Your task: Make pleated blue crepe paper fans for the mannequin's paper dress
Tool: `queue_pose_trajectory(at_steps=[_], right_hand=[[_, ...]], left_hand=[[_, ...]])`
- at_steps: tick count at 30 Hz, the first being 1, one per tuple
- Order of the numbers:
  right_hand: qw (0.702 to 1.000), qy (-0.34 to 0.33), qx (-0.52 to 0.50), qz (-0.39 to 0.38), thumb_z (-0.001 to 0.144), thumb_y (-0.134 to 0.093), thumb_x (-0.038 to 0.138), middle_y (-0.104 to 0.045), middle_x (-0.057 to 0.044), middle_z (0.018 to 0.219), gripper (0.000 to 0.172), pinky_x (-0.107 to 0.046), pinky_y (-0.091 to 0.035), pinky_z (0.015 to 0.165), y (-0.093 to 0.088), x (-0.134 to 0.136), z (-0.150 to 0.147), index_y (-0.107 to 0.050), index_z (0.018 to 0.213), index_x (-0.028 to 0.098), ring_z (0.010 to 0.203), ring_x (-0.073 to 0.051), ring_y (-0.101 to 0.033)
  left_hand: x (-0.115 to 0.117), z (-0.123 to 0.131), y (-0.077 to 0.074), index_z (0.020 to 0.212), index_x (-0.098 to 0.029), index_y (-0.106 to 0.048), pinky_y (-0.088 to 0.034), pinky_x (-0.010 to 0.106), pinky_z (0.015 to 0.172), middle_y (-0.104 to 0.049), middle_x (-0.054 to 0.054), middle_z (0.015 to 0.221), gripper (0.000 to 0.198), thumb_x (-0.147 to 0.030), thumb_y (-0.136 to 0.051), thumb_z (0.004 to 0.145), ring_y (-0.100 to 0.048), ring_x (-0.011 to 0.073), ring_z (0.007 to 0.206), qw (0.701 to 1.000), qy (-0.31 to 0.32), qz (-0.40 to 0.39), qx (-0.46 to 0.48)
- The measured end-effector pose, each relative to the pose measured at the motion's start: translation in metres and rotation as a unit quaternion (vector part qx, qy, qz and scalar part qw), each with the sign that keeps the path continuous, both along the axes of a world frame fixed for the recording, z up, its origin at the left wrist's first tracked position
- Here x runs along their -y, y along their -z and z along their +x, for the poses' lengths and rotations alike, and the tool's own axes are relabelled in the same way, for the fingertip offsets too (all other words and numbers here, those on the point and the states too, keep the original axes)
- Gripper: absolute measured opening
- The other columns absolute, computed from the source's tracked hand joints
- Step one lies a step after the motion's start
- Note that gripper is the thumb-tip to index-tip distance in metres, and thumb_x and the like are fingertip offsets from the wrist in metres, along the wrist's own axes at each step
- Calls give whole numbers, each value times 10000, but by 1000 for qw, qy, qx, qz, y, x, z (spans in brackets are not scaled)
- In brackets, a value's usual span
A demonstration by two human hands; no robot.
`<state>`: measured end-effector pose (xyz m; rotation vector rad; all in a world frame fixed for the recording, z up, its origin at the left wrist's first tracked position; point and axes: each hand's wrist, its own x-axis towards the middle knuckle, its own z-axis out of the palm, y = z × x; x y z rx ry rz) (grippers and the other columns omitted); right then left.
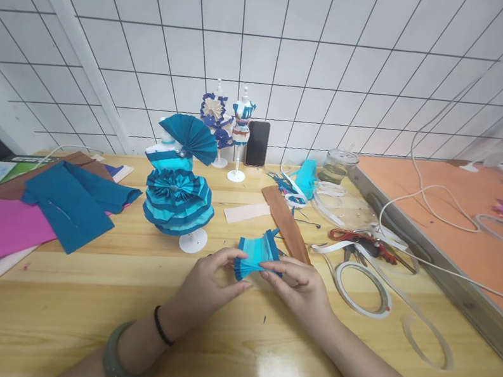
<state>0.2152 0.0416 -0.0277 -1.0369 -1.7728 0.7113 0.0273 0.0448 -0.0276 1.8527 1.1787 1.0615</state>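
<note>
Between my hands is a strip of pleated turquoise crepe paper (254,252) with dark blue edges, lifted just above the wooden table. The fingers and thumb of my left hand (212,275) close around its left end. My right hand (300,285) pinches the folds at the right end between thumb and fingers. Left of the paper stands a small mannequin (179,202) on a white round base, dressed in a layered turquoise and blue paper skirt with a pleated fan at the shoulder.
Smaller dressed mannequins (242,129) and a phone (258,143) stand by the tiled wall. Crepe paper sheets (70,203) lie at left. A brown strip (287,223), tape roll (362,289), scissors and a glass jar (336,166) are at right, beside an orange surface (460,210) with cables.
</note>
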Motion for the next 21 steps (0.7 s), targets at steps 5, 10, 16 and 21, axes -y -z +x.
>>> queue_pose_trajectory(at_steps=[5, 10, 16, 21], right_hand=[[1000, 0, -4, 4, 775, -592, 261, -693, -40, 736, 133, -271, -501, 626, 1, -1, 0, -700, 841, 221, 678, -163, -632], [1000, 7, -12, -5, 753, -614, 220, -693, -38, 731, 116, -274, -499, 661, 1, -2, 1, -701, 828, 207, 690, -161, -631], [995, 25, -59, -79, 707, -661, 252, -693, -51, 798, 112, -296, -506, 712, 6, -3, 3, -704, 800, 206, 761, -179, -633], [993, 21, -75, -86, 702, -666, 259, -685, -52, 821, 104, -302, -506, 734, 7, -5, 5, -706, 786, 212, 782, -177, -627]], left_hand=[[-3, -3, 1, 778, -175, -629, -501, 249, 677, -670, 18, 743, 81, -211, -608, 709, -609, 140, 692, 999, -33, 40, -7], [-4, -6, -1, 713, -178, -648, -514, 253, 683, -692, 19, 733, 48, -220, -641, 692, -631, 148, 692, 998, -40, 41, 11], [-6, -5, -4, 672, -181, -669, -521, 278, 716, -697, 38, 764, 22, -202, -666, 668, -642, 159, 721, 996, -32, 69, 48], [-7, -6, 0, 681, -174, -658, -524, 289, 721, -696, 47, 771, 65, -236, -672, 667, -639, 169, 731, 997, -12, 14, 81]])
